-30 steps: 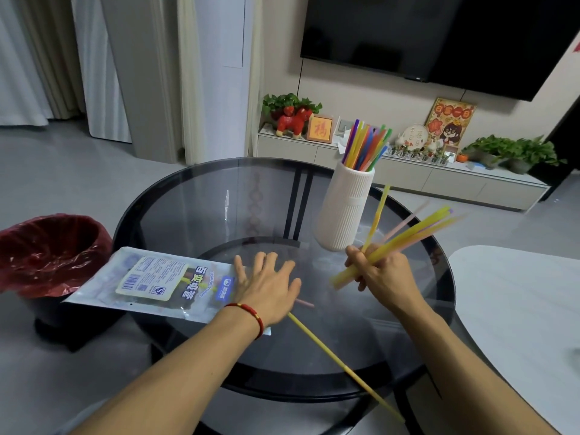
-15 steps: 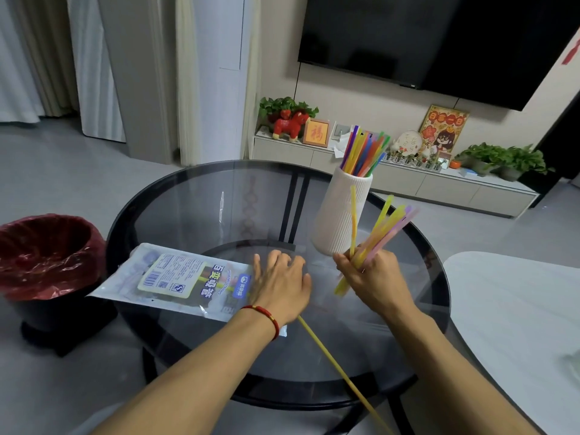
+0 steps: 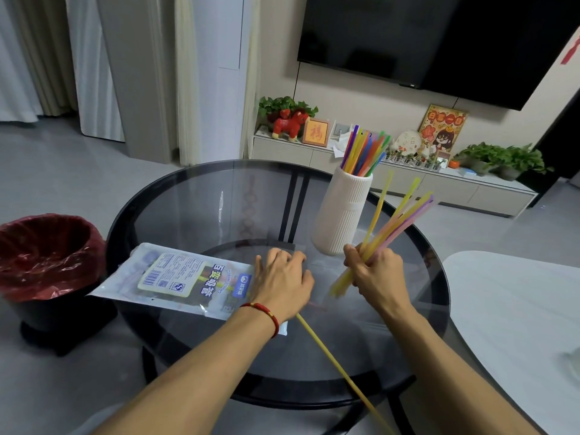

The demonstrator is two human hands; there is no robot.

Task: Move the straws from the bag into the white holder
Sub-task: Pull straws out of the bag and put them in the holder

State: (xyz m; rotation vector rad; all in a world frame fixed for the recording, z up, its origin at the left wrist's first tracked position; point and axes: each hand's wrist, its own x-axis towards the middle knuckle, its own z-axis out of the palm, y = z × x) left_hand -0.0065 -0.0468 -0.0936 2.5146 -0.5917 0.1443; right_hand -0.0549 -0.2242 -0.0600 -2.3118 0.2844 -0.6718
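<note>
Straws (image 3: 396, 218) — a small bunch of yellow, pink and purple ones — stand tilted in my right hand (image 3: 375, 271), whose fingers are clenched around their lower part. The long ends fan up and away from the fingertips, and the short ends stick out below the fist. I judge I grip them low so that the long ends stay free to go into a narrow mouth.

Just beyond these fingers, a little to their left, the white holder (image 3: 342, 211) stands upright on the glass table (image 3: 201, 208). It already carries many coloured straws, leaning to one side; there looks to be room for more.

My left hand (image 3: 284, 277) lies flat, the fingers spread and released, and presses the near end of the bag (image 3: 175, 277) — probably to keep the light plastic from sliding. Through the clear film I see a few straws inside, but how many I cannot tell.

One loose yellow straw (image 3: 342, 372) runs from under the left wrist toward me, past the table edge.

Far left of the fingers is a bin with red liner (image 3: 47, 255); what it contains I cannot tell.
</note>
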